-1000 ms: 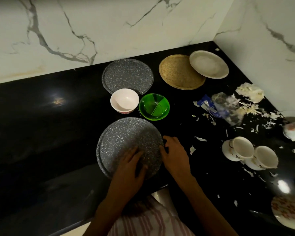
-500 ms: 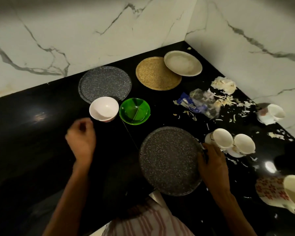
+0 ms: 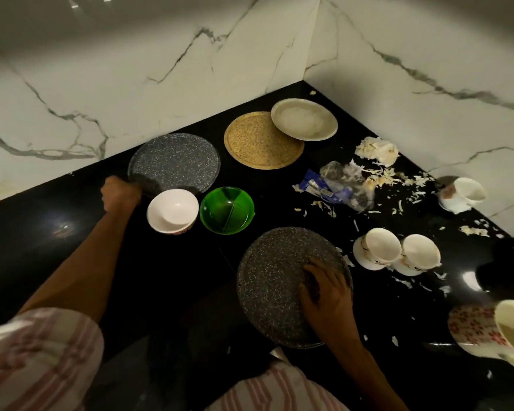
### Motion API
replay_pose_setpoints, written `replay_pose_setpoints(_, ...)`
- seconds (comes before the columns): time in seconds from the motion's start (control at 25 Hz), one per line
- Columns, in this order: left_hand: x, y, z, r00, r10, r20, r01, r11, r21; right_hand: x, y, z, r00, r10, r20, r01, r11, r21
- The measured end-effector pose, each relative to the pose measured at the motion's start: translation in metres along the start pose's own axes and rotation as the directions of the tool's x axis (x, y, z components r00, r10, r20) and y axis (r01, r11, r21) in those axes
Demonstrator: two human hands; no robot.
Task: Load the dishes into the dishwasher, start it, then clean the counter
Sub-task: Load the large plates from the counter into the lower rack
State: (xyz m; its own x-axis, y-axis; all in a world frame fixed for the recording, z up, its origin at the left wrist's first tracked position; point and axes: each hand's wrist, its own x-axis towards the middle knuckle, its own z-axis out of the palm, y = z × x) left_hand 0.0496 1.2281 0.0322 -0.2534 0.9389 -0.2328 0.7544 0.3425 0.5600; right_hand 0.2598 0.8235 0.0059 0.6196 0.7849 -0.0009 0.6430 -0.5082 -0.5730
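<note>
Two dark speckled plates lie on the black counter [image 3: 57,262]. My left hand [image 3: 120,193] reaches out to the far speckled plate [image 3: 175,161] and its curled fingers close on the near-left rim. My right hand [image 3: 324,290] holds the near speckled plate [image 3: 276,280] at its right side, fingers curled over the top. Between the two plates stand a white bowl [image 3: 172,210] and a green bowl [image 3: 226,209]. A woven tan plate [image 3: 261,142] and a white plate [image 3: 304,119] lie in the back corner.
Two white cups on saucers [image 3: 382,247] [image 3: 420,254] stand right of the near plate. A plastic wrapper [image 3: 336,185] and pale food scraps [image 3: 377,149] litter the right side. Another cup [image 3: 465,193] sits by the right wall; a floral plate [image 3: 472,327] carries a cup at the lower right.
My left hand has left the near plate and stretched forward to the far speckled plate's rim. My right hand has carried the near plate to the right and now lies further over it.
</note>
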Motion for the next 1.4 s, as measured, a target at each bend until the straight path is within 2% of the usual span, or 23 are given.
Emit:
replay_pose_setpoints(0.16,0.018,0.005,-0.006,0.986,-0.034,0.165,0.081,0.954,-0.288,0.004,0.002,0.005,1.0,-0.006,-0.031,0.007,1.0,0.026)
replay_pose_setpoints(0.28,0.017,0.017,-0.012,0.981,0.009,0.192,0.082,0.882,-0.464,0.009,0.001,0.008,0.999,-0.011,-0.047,0.012,1.0,0.019)
replay_pose_setpoints(0.36,0.019,0.023,-0.017,0.989,0.058,0.133,0.018,0.862,-0.507,0.01,0.002,0.008,0.999,-0.017,-0.048,0.019,0.999,0.028)
replay_pose_setpoints(0.52,0.015,0.026,-0.043,0.987,0.15,-0.051,-0.157,0.886,-0.437,0.01,0.004,0.004,0.999,-0.033,-0.008,0.034,0.999,0.03)
replay_pose_setpoints(0.64,-0.003,0.013,-0.068,0.978,0.138,-0.154,-0.2,0.822,-0.533,0.009,0.003,-0.002,0.997,-0.042,0.068,0.035,0.995,0.091)
replay_pose_setpoints(0.72,-0.046,-0.002,-0.084,0.966,0.182,-0.186,-0.259,0.751,-0.608,0.007,-0.007,-0.017,0.995,0.066,0.074,-0.081,0.971,0.224)
replay_pose_setpoints(0.76,-0.074,-0.012,-0.088,0.958,0.23,-0.173,-0.287,0.717,-0.635,0.005,-0.015,-0.029,0.983,0.154,0.095,-0.178,0.924,0.339)
replay_pose_setpoints(0.8,-0.108,-0.022,-0.088,0.946,0.297,-0.133,-0.308,0.687,-0.658,0.003,-0.022,-0.041,0.967,0.216,0.136,-0.256,0.824,0.505)
replay_pose_setpoints(0.88,-0.176,-0.043,-0.073,0.913,0.409,-0.008,-0.297,0.649,-0.7,0.0,-0.028,-0.061,0.942,0.265,0.206,-0.325,0.563,0.76)
replay_pose_setpoints(0.92,-0.208,-0.053,-0.061,0.893,0.446,0.067,-0.273,0.653,-0.707,-0.002,-0.028,-0.07,0.933,0.275,0.231,-0.344,0.498,0.796)
replay_pose_setpoints(0.96,-0.236,-0.064,-0.046,0.867,0.479,0.14,-0.259,0.673,-0.693,-0.005,-0.031,-0.077,0.927,0.279,0.251,-0.361,0.479,0.8)
replay_pose_setpoints(1.0,-0.258,-0.073,-0.028,0.845,0.493,0.209,-0.256,0.715,-0.651,-0.008,-0.031,-0.081,0.924,0.296,0.244,-0.373,0.549,0.748)
replay_pose_setpoints(1.08,-0.287,-0.086,0.001,0.811,0.491,0.318,-0.262,0.791,-0.553,-0.014,-0.023,-0.086,0.932,0.334,0.143,-0.354,0.748,0.561)
replay_pose_setpoints(1.12,-0.296,-0.09,0.011,0.783,0.504,0.364,-0.279,0.808,-0.519,-0.017,-0.018,-0.088,0.936,0.34,0.089,-0.339,0.811,0.476)
replay_pose_setpoints(1.24,-0.301,-0.085,0.031,0.738,0.537,0.409,-0.362,0.827,-0.431,-0.018,0.002,-0.088,0.929,0.369,-0.03,-0.339,0.88,0.334)
replay_pose_setpoints(1.4,-0.29,-0.073,0.043,0.734,0.582,0.351,-0.489,0.811,-0.323,-0.012,0.021,-0.064,0.944,0.324,-0.063,-0.307,0.933,0.186)
